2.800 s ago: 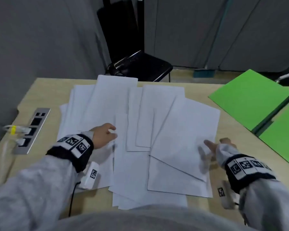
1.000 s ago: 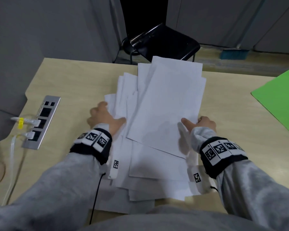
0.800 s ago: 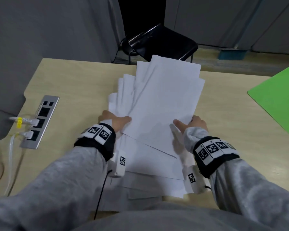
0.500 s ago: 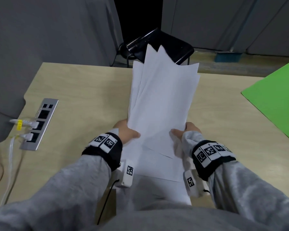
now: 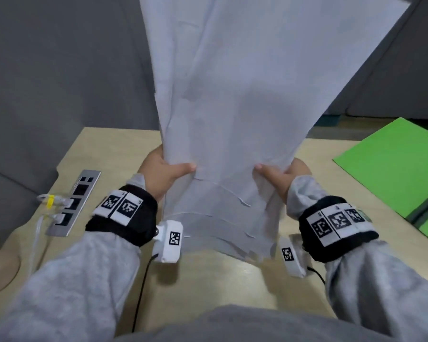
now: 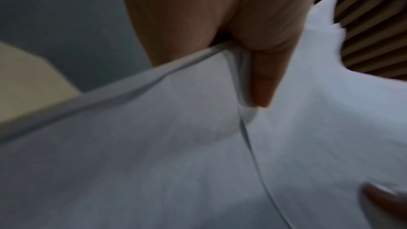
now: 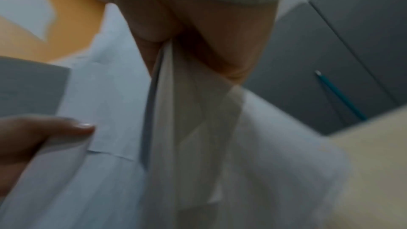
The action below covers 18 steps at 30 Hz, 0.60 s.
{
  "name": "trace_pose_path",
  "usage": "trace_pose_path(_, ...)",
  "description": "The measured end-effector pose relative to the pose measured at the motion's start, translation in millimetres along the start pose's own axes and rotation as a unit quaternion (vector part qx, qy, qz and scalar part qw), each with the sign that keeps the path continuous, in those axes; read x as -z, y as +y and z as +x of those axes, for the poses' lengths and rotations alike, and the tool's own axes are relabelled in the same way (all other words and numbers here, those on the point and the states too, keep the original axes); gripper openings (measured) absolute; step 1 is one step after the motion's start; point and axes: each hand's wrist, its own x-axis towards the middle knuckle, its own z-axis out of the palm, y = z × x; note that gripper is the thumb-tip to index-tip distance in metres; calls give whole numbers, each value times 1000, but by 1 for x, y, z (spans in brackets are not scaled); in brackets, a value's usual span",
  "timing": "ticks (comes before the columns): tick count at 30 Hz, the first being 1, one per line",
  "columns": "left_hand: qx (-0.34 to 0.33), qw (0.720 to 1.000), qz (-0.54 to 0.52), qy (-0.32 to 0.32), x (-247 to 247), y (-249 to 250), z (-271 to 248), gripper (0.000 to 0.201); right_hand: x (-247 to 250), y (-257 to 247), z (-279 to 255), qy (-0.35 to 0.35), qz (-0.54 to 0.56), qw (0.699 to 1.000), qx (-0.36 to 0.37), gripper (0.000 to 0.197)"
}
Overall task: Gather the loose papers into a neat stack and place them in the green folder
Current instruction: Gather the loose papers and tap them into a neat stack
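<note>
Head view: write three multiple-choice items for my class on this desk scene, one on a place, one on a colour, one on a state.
1. Where does the folder lie?
A. on the desk's right side
B. under the socket panel
C. on the person's lap

2. What colour is the folder?
A. red
B. green
C. black

3. How are the papers held?
A. flat on the desk, untouched
B. upright, gripped by both hands
C. inside the shut folder

Answers:
1 A: the folder lies open at the right of the desk.
2 B: its covers are bright green.
3 B: the left hand and the right hand grip the papers at their sides, the sheets standing up.
</note>
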Motion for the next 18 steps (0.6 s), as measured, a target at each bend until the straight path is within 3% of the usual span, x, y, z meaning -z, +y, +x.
trace_pose_path(4, -95, 994, 9, 55, -6, 44, -14, 36, 18, -40, -24, 72, 1, 990, 124, 19)
trace_pose_path(6, -141, 988, -5, 66, -7, 61, -24, 43, 25, -50, -35, 100, 10, 981, 168, 12)
trace_pose_path(8, -177, 982, -20, 67, -4, 68, -33, 52, 29, -54, -43, 112, 42, 972, 204, 20)
trace_pose_path(10, -187, 980, -29, 57, -4, 68, -38, 58, 28, -53, -46, 112, 67, 969, 208, 31)
trace_pose_path(12, -180, 982, 2, 60, -7, 63, -42, 58, 25, -47, -48, 101, 69, 976, 179, 28)
trace_pose_path(16, -170, 977, 35, 123, -15, 59, -49, 25, 20, -42, -56, 104, 61, 982, 145, 16)
trace_pose_path(18, -203, 968, 34, 141, -13, 69, -53, 25, 24, -48, -60, 127, 69, 975, 169, 16)
